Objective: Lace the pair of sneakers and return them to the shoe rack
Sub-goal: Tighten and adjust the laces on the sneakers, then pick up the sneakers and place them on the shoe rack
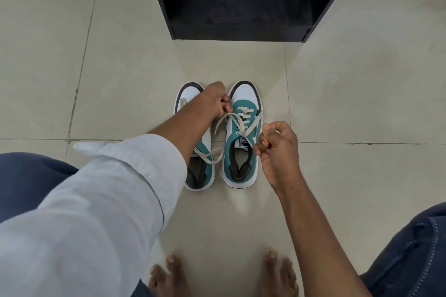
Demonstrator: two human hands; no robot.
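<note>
Lacing under way on the right-hand sneaker

Lace ends are drawn out to both sides of the teal-and-white sneaker [242,137] at centre frame. The left hand [214,101], reaching across from lower left, has its grip closed on one end of the cream lace [243,123] just beside the shoe's toe. The right hand [277,144], at centre right, has its grip pinched shut on the other end near the tongue. Several lower eyelets already carry crossed lace, so this looks like the upper rows or the final tightening.

The other sneaker [200,171], touching distance to the left and partly hidden by the forearm, has a loose lace [212,154] trailing over its opening; it seems unfinished. The next move likely calls for even tension on both ends, then threading or tying without letting the crossings slacken.

Both shoes stand on a pale tiled floor [120,67] with visible grout lines. The black shoe rack [241,29], its bottom shelf bare, sits at the top centre, well apart from the pair. Bare toes show at the bottom edge.
</note>
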